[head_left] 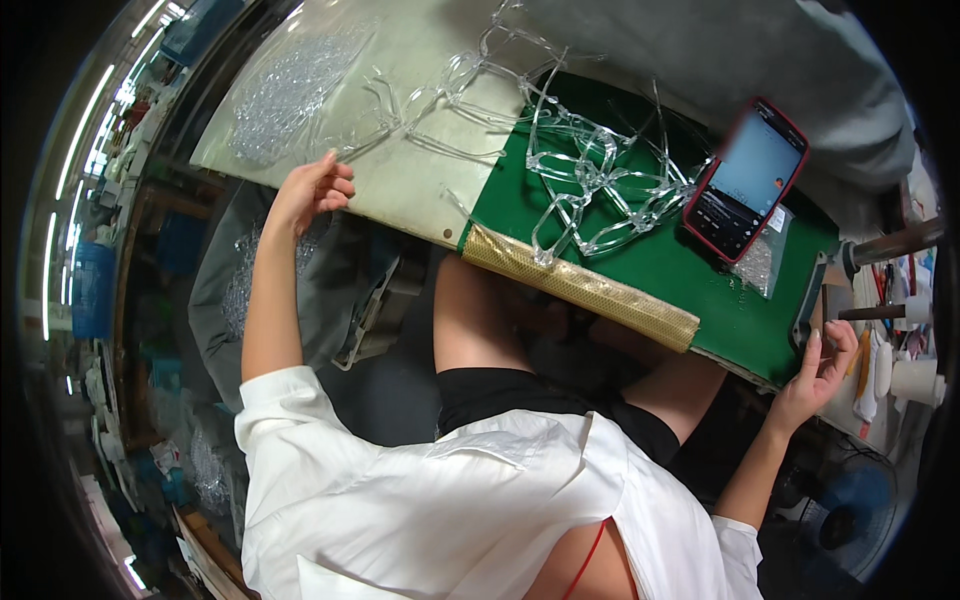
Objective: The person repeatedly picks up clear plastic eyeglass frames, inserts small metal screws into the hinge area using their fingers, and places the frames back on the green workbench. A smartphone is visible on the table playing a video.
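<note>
1. Resting at the table's near edge, our left hand [312,190] sits with fingers loosely curled, pinching nothing; its fingertips lie just beside a clear plastic frame [385,125] on the cream sheet [400,180].
2. Our right hand [825,365] touches the right corner of the green mat [650,270], fingers spread and upright against the edge; we cannot tell whether it grips anything.
3. A tangle of clear frames [590,180] lies across the seam between the cream sheet and the mat, well apart from both hands.
4. A gold mesh strip [580,285] runs along the mat's near edge, between our hands.
5. Open room: bare cream surface lies between our left hand and the tangle; bare mat lies below the phone.
6. A red-cased phone [745,180], screen lit, lies tilted on the mat's right part.
7. A small clear bag [762,262] lies just beside the phone's lower end.
8. A large clear bag [290,90] of clear parts lies at the sheet's far left.
</note>
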{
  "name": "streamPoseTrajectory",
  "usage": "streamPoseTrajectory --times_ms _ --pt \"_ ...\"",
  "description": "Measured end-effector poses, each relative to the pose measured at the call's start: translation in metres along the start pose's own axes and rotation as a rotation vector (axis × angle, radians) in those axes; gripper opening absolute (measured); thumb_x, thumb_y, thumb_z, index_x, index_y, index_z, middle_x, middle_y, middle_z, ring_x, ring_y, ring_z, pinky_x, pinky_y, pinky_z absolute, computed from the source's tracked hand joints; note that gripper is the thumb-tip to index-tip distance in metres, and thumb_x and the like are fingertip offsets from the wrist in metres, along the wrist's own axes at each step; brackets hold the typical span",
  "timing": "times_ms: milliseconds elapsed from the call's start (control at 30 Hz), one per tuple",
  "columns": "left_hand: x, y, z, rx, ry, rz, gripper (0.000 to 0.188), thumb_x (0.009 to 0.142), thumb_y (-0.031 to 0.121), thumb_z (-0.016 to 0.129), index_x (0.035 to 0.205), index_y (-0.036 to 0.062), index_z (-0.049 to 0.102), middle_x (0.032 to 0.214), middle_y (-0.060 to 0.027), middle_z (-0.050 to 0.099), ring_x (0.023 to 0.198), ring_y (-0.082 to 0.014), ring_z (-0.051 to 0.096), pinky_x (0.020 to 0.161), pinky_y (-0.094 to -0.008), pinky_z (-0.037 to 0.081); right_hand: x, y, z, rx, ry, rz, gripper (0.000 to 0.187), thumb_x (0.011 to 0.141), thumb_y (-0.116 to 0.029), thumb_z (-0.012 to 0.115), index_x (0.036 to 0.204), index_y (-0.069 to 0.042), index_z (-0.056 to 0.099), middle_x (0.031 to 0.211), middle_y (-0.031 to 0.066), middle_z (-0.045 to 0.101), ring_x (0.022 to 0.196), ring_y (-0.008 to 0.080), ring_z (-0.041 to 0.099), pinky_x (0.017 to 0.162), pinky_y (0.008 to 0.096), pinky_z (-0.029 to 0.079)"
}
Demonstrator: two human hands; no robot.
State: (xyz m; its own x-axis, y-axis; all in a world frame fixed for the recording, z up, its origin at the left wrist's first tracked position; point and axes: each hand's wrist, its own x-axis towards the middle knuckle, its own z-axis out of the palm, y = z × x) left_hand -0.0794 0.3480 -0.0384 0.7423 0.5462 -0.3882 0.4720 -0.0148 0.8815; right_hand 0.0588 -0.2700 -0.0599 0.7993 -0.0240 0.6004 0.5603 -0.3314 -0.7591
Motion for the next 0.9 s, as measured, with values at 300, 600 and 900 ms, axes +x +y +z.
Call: streamPoseTrajectory --times_ms 300,600,900 --pt "0.054 0.098 0.088 1.567 0.045 1.451 0.028 0.073 0.000 0.063 0.099 0.0105 0.064 0.108 -0.0068 0.061 0.115 -0.0296 0.051 0.094 -0.0377 0.044 -0.013 -0.011 -0.007 0.057 0.022 0.043 0.015 0.088 0.005 0.053 0.102 -0.001 0.053 0.113 0.0061 0.044 0.097 0.0103 0.046 0.085 0.0218 0.037" --pt "0.054 0.185 0.102 0.772 -0.351 1.070 0.017 0.096 0.013 0.051 0.093 -0.0014 0.058 0.078 -0.0040 0.060 0.074 -0.0090 0.058 0.068 -0.0229 0.046 -0.006 -0.017 0.006 -0.104 -0.265 0.134 0.015 0.083 0.003 0.054 0.096 -0.001 0.060 0.093 0.0043 0.052 0.083 0.0113 0.051 0.073 0.0233 0.041" --pt "0.053 0.250 0.089 0.696 -0.338 0.499 0.045 0.094 0.042 0.050 0.122 0.0067 0.052 0.079 0.0030 0.054 0.052 -0.0019 0.046 0.044 -0.0170 0.040 0.007 -0.027 0.026 -0.418 -0.518 -0.076 0.021 0.080 -0.001 0.061 0.100 -0.004 0.065 0.082 0.0108 0.054 0.078 0.0274 0.055 0.068 0.0357 0.045"
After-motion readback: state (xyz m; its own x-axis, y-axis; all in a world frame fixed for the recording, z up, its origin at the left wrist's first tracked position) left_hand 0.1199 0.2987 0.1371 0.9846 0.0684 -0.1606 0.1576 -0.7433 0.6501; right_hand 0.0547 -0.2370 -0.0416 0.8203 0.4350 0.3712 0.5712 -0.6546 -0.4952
